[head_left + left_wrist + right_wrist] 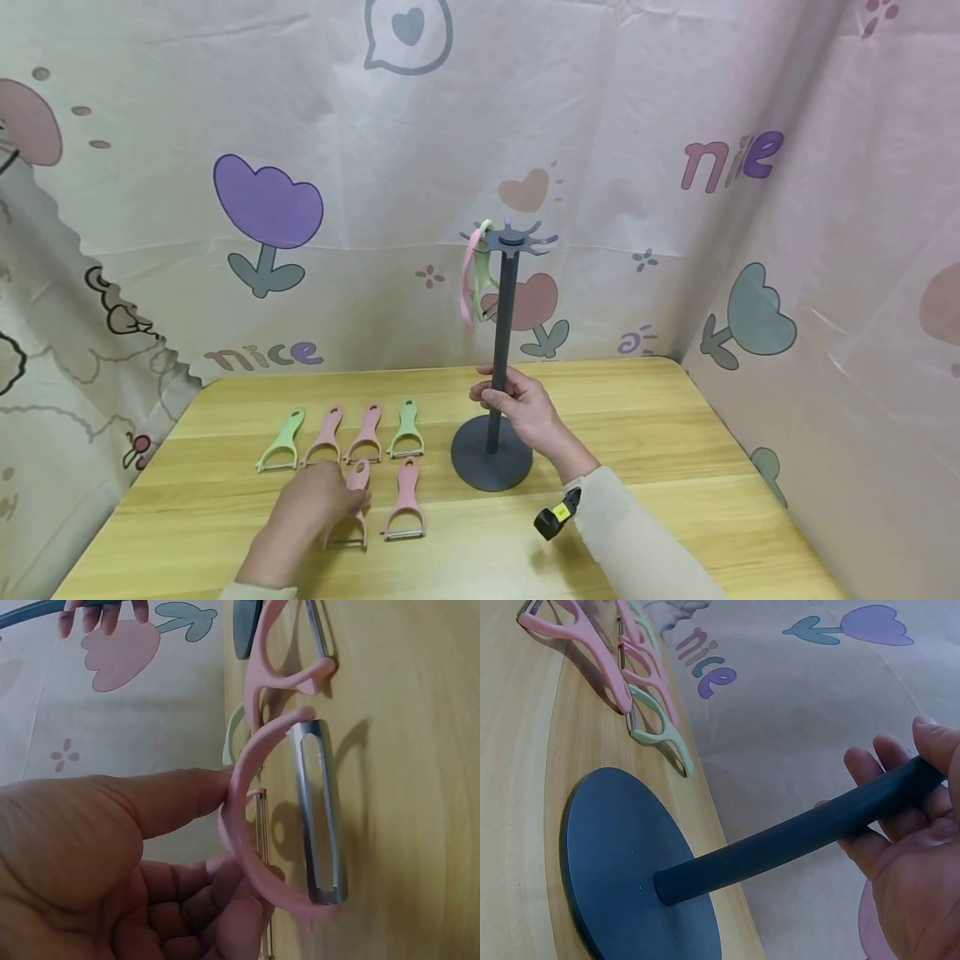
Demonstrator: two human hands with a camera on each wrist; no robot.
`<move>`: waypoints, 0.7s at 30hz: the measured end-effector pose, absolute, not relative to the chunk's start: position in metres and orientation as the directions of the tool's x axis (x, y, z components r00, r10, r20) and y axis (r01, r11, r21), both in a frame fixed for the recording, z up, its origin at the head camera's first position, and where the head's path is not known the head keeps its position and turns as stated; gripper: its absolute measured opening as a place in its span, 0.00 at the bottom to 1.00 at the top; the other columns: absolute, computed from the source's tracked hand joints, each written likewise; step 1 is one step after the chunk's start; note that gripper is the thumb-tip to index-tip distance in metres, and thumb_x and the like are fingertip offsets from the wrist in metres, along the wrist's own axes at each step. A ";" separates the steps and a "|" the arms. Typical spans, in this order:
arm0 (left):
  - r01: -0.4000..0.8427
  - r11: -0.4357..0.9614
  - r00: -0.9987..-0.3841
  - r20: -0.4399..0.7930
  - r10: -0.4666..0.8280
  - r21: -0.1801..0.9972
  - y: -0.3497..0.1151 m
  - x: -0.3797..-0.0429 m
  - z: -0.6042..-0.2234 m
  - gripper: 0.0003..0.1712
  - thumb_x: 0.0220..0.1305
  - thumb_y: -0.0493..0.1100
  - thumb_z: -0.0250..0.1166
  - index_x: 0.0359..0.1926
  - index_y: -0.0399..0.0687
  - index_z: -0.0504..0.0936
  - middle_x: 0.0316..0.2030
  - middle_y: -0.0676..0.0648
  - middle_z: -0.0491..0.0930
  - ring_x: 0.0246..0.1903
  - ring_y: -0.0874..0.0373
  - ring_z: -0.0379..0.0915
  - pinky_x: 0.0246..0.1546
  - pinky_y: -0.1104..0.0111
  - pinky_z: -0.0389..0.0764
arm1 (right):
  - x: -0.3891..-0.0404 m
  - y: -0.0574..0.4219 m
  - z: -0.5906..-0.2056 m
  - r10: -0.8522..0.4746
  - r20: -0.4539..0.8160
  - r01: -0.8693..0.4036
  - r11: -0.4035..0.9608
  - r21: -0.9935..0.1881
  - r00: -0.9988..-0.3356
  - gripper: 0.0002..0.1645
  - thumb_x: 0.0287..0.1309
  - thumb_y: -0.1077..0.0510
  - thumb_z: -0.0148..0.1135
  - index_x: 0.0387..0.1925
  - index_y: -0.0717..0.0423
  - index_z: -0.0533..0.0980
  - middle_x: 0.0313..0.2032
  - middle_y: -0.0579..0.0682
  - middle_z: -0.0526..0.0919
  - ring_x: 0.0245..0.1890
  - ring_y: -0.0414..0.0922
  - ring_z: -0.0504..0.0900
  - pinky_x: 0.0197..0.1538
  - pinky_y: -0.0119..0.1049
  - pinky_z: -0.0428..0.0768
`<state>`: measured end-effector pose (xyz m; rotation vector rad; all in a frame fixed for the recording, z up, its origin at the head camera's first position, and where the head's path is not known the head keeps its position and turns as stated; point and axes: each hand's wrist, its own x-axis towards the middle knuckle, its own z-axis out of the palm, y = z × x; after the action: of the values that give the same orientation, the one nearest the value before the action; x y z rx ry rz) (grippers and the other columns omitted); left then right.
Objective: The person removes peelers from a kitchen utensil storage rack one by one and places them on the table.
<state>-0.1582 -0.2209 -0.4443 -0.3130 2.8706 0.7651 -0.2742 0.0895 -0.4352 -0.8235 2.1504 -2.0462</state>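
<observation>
My left hand (311,504) is low over the table, thumb and fingers pinching a pink peeler (244,769) by its handle just below the curved head. The metal blade (306,814) faces the wooden surface in the left wrist view. With my right hand (528,412) I hold the dark pole (505,317) of an upright stand, fingers around its lower half. The stand's round base (476,467) rests on the table. From the hooked top (513,237) hang a pink peeler (467,283) and a green peeler (482,267), on the left side.
Behind the left hand lie a green peeler (288,428), two pink peelers (328,428) and another green peeler (407,422) in a row. One pink peeler (407,485) lies right of that hand. Printed cloth (375,308) walls the wooden table (645,433) at back and sides.
</observation>
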 end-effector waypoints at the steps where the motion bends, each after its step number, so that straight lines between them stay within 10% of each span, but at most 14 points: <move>1: -0.237 0.850 -0.967 -0.200 -0.159 0.470 -0.221 -0.158 -0.445 0.21 0.54 0.53 0.79 0.27 0.44 0.80 0.25 0.46 0.78 0.25 0.51 0.73 0.26 0.61 0.73 | -0.274 0.089 -0.435 -0.413 0.312 -0.332 -0.025 -0.943 -0.855 0.22 0.73 0.63 0.63 0.65 0.61 0.76 0.50 0.67 0.87 0.52 0.53 0.89 0.57 0.43 0.86; 21: -0.254 0.856 -0.963 -0.205 -0.178 0.450 -0.221 -0.168 -0.456 0.22 0.54 0.53 0.79 0.28 0.41 0.80 0.26 0.45 0.79 0.23 0.51 0.73 0.24 0.61 0.71 | -0.274 0.090 -0.435 -0.413 0.307 -0.328 -0.021 -0.944 -0.857 0.20 0.73 0.64 0.63 0.64 0.61 0.77 0.51 0.67 0.87 0.53 0.56 0.89 0.58 0.46 0.86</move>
<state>-0.1684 -0.2210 -0.4563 -0.3367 2.8751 0.7297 -0.2744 0.0896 -0.4347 -0.8165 2.1526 -2.0431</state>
